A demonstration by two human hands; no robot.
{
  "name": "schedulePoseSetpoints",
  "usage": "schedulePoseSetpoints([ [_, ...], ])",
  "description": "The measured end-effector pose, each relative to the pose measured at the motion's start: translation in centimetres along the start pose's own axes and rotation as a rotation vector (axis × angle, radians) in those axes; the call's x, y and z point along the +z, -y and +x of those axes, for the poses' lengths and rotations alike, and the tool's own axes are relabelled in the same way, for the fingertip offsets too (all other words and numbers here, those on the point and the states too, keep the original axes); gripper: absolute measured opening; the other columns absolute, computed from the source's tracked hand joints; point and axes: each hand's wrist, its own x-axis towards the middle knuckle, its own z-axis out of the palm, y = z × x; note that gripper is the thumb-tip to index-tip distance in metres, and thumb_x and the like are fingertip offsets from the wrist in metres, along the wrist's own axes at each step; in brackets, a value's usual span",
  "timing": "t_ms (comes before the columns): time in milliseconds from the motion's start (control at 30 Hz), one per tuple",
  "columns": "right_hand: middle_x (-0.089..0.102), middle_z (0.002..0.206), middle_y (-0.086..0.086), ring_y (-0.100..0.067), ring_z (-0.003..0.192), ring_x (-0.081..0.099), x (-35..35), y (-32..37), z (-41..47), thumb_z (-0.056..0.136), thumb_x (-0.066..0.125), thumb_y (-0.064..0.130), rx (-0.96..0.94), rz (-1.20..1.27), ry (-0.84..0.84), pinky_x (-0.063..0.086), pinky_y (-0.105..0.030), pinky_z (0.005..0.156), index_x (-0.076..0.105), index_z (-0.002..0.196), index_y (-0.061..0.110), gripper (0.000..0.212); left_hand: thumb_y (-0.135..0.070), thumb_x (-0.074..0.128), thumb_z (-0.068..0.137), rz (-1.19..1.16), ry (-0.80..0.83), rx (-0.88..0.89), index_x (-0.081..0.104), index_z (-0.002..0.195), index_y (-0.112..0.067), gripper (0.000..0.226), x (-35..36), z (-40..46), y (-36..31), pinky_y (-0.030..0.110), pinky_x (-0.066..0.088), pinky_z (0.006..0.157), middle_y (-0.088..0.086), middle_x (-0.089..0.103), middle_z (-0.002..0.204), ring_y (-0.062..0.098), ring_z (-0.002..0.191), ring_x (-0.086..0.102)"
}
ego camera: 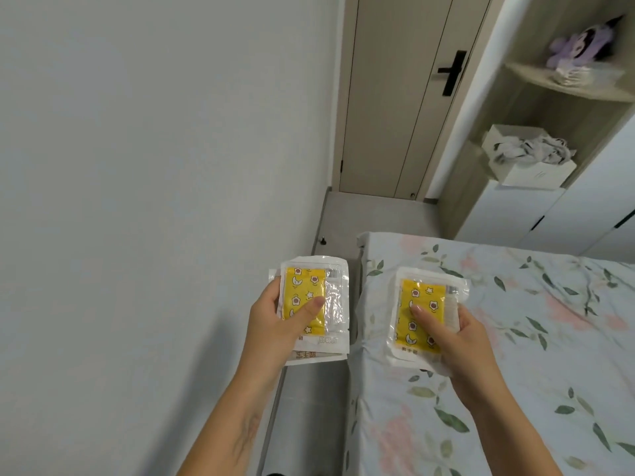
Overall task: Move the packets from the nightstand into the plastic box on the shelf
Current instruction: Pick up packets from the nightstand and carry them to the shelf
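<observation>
Packets in clear wrappers with yellow star-and-moon prints are held up in both hands, in mid-air, carried by nothing but the hands. The left hand [275, 324] grasps a small stack of packets [314, 309], thumb pressed across the yellow front and fingers curled behind; at least one more wrapper edge shows underneath. The right hand [457, 334] grasps another stack of packets [424, 309] the same way, thumb on top, over the near left corner of a bed [515, 338] with a floral sheet. The nightstand is not in view.

Ahead and to the right stands an open shelf unit [563, 94]. On its upper shelf, below a purple plush toy [580, 46], sits what looks like a clear plastic box [584, 75], blurred. A white box of crumpled cloth [529, 156] sits on the shelf below.

The step in hand seems to be the carry to the shelf. To do it well, keep each thumb firm so the slippery wrappers do not slide apart, walk round the bed's corner, and lower one stack into the box at a time.
</observation>
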Motion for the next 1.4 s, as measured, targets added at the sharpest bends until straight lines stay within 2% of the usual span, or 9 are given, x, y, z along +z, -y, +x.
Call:
schedulePoseSetpoints([
  [133, 0.078, 0.087, 0.001, -0.018, 0.077, 0.076, -0.1, 2.4, 6.2, 0.061, 0.075, 0.042, -0.006, 0.027, -0.014, 0.058, -0.029, 0.059, 0.069, 0.095, 0.022, 0.040, -0.029, 0.078, 0.076, 0.022, 0.036, 0.014, 0.066, 0.095, -0.037, 0.024, 2.7, 6.8, -1.8, 0.012, 0.052, 0.052, -0.023, 0.073, 0.084, -0.003, 0.075, 0.070],
  [300, 0.078, 0.089, 0.001, -0.018, 0.080, 0.076, 0.4, 4.7, 14.5, 0.054, 0.078, 0.048, -0.030, 0.070, -0.046, 0.059, -0.038, 0.071, 0.070, 0.095, 0.024, 0.048, -0.029, 0.078, 0.077, 0.053, 0.073, 0.034, 0.066, 0.096, -0.035, 0.024, 6.3, 16.3, -3.2, 0.013, 0.053, 0.055, -0.022, 0.073, 0.086, -0.001, 0.077, 0.071],
  [433, 0.078, 0.088, 0.004, -0.016, 0.080, 0.075, 1.5, 6.5, 23.1, 0.054, 0.077, 0.049, -0.060, 0.054, -0.070, 0.060, -0.035, 0.067, 0.070, 0.094, 0.025, 0.047, -0.031, 0.079, 0.076, 0.048, 0.104, 0.028, 0.067, 0.099, -0.034, 0.026, 9.6, 25.5, -4.4, 0.019, 0.057, 0.059, -0.018, 0.074, 0.089, 0.004, 0.081, 0.072],
  [533, 0.077, 0.085, 0.009, -0.011, 0.078, 0.075, 3.0, 8.4, 30.8, 0.060, 0.075, 0.044, -0.075, 0.066, -0.074, 0.059, -0.024, 0.058, 0.069, 0.093, 0.027, 0.037, -0.030, 0.079, 0.077, 0.044, 0.105, 0.054, 0.068, 0.103, -0.032, 0.028, 11.9, 33.2, -5.6, 0.024, 0.060, 0.063, -0.014, 0.075, 0.091, 0.007, 0.081, 0.073],
  [767, 0.078, 0.085, 0.007, -0.012, 0.076, 0.075, 6.0, 10.9, 45.7, 0.055, 0.076, 0.049, -0.066, 0.092, -0.075, 0.056, -0.020, 0.055, 0.070, 0.090, 0.025, 0.043, -0.048, 0.075, 0.059, 0.028, 0.123, 0.066, 0.067, 0.097, -0.037, 0.040, 15.9, 48.8, -7.9, 0.018, 0.056, 0.055, -0.018, 0.074, 0.088, 0.002, 0.078, 0.072],
  [967, 0.078, 0.084, 0.006, -0.012, 0.076, 0.075, 5.3, 14.0, 55.5, 0.064, 0.078, 0.040, -0.073, 0.098, -0.116, 0.057, -0.022, 0.057, 0.070, 0.091, 0.023, 0.032, -0.026, 0.078, 0.078, 0.018, 0.159, 0.095, 0.068, 0.095, -0.035, 0.022, 20.2, 58.4, -9.8, 0.016, 0.055, 0.054, -0.017, 0.075, 0.086, 0.003, 0.075, 0.073],
  [1200, 0.078, 0.088, -0.003, -0.019, 0.080, 0.074, 2.6, 18.0, 69.7, 0.071, 0.079, 0.029, -0.114, 0.108, -0.252, 0.061, -0.036, 0.069, 0.072, 0.090, 0.019, 0.022, -0.024, 0.079, 0.078, -0.024, 0.203, 0.091, 0.068, 0.094, -0.035, 0.022, 26.9, 72.4, -11.7, 0.017, 0.055, 0.054, -0.018, 0.075, 0.087, 0.003, 0.077, 0.073],
  [1300, 0.078, 0.087, -0.004, -0.017, 0.074, 0.075, 1.5, 19.0, 77.4, 0.073, 0.078, 0.029, -0.139, 0.134, -0.255, 0.055, -0.027, 0.050, 0.071, 0.091, 0.020, 0.021, -0.022, 0.079, 0.079, -0.012, 0.235, 0.095, 0.067, 0.095, -0.034, 0.023, 31.0, 79.5, -11.4, 0.017, 0.055, 0.055, -0.017, 0.075, 0.086, 0.003, 0.077, 0.073],
  [1400, 0.078, 0.088, -0.001, -0.016, 0.077, 0.075, 0.6, 20.7, 85.5, 0.079, 0.077, 0.026, -0.180, 0.150, -0.259, 0.056, -0.023, 0.055, 0.071, 0.094, 0.019, 0.017, -0.020, 0.078, 0.079, -0.023, 0.254, 0.103, 0.068, 0.097, -0.033, 0.025, 35.8, 86.0, -12.0, 0.016, 0.055, 0.056, -0.016, 0.076, 0.087, 0.004, 0.077, 0.073],
])
